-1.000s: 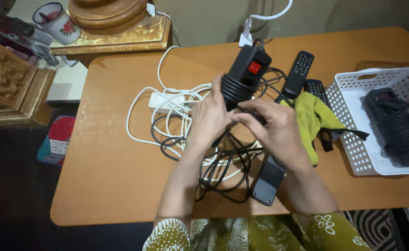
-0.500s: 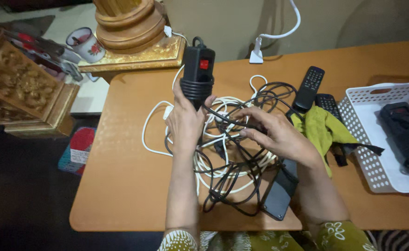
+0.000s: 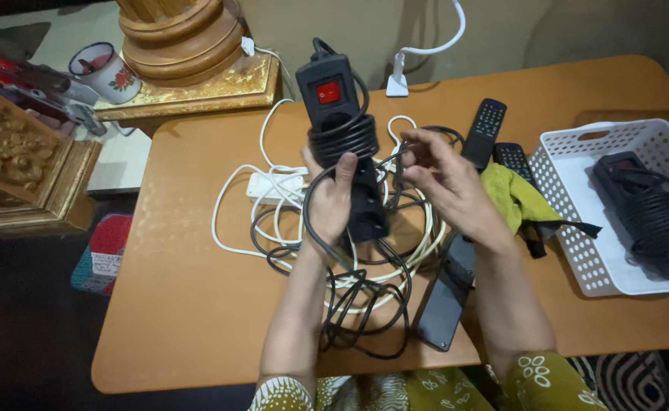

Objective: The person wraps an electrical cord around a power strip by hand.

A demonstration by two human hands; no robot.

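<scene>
My left hand (image 3: 333,199) grips a black power strip (image 3: 340,129) with a red switch, held upright above the table, its black cable coiled around its middle. My right hand (image 3: 444,183) pinches a loop of that black cable (image 3: 365,274) just right of the strip. More of the cable hangs down in loose loops onto the orange table (image 3: 190,297). A white power strip with tangled white cable (image 3: 273,185) lies under and behind the hands.
Two black remotes (image 3: 485,129) and a yellow-green cloth (image 3: 514,196) lie right of my hands. A white perforated basket (image 3: 570,190) at the right holds another coiled black power strip (image 3: 646,213). A dark flat device (image 3: 442,301) lies near the front edge. Carved wooden furniture and a mug (image 3: 104,70) stand at left.
The left hand has tilted and raised the black power strip, with more coils around it. The right hand has moved up and carried a cable loop toward the strip.
</scene>
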